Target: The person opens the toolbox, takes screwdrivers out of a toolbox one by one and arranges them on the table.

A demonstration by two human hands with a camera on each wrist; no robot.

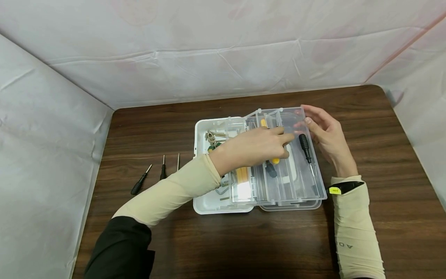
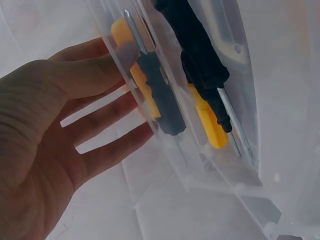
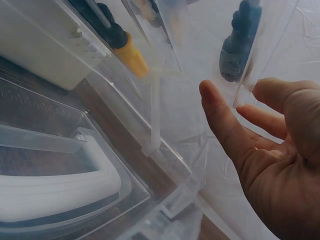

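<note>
My left hand reaches over the clear divided tray of a white toolbox. In the left wrist view, its thumb and spread fingers are at a screwdriver with a yellow and dark handle; clear plastic blurs the fingertips, so a grip cannot be made out. My right hand pinches the tray's far right edge, thumb on the near side. A black-handled screwdriver lies in the rightmost compartment. Another black-handled screwdriver shows in the left wrist view.
Black screwdrivers lie on the wooden table left of the toolbox, partly behind my left sleeve. Green-handled pliers and small metal parts sit in the white half. White sheeting surrounds the table's back and sides.
</note>
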